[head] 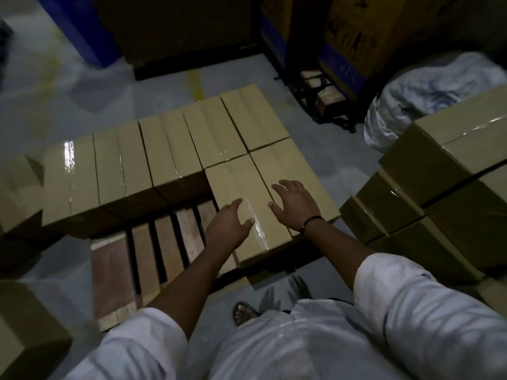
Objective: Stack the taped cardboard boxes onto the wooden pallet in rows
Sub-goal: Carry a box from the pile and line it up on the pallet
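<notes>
I see both hands spread flat, holding nothing: left hand and right hand hover at the near taped box, which sits on the wooden pallet at its right end, in front of a five-box back row.

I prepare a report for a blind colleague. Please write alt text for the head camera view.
Both open hands, left hand and right hand, hover over the nearest taped cardboard box on a wooden pallet. A full row of boxes fills the pallet's far side, bare slats show at near left, and more boxes are stacked at right.
</notes>
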Demonstrator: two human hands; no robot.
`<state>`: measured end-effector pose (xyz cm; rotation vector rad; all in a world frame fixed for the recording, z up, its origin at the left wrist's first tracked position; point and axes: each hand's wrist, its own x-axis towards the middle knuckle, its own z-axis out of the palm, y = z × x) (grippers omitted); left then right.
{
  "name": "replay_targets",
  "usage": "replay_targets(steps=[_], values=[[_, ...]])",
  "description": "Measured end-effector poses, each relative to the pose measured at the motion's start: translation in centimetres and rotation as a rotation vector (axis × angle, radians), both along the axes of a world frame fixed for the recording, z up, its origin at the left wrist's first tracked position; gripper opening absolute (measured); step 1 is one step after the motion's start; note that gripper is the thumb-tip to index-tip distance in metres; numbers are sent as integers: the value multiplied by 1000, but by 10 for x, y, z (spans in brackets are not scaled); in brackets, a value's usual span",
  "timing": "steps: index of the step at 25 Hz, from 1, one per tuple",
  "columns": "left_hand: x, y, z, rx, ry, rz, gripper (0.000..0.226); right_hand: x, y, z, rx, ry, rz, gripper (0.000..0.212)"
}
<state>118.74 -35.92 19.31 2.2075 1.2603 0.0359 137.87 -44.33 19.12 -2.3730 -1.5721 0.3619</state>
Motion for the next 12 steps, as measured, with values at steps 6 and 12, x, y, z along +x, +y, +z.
replay_targets(steps=[6,12], values=[[41,-21,44,78,-144,-40,68,30,-37,41,128,-63,-51,54],[118,-93,80,122,-223,-148,59,89,-123,77,253,-78,-193,55]])
